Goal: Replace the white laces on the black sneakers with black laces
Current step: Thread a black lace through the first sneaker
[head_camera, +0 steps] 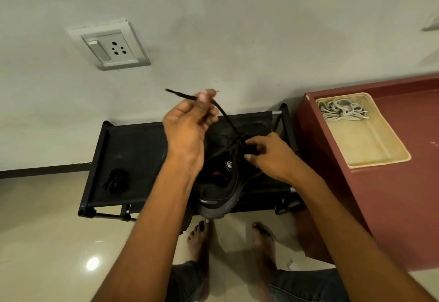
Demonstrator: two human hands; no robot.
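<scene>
Above sneaker (219, 178), raised left hand (187, 125)

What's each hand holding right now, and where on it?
Left hand pinches the black lace near its free end, pulled up from the sneaker. Right hand grips the sneaker at the eyelet area; the exact contact of its fingers is hard to tell.

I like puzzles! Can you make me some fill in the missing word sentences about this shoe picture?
1. The left hand pulls up a lace coloured ____.
2. The right hand holds the ____ on the black rack.
3. The white laces lie in a ____ on the red table.

Missing words: black; sneaker; tray
</scene>
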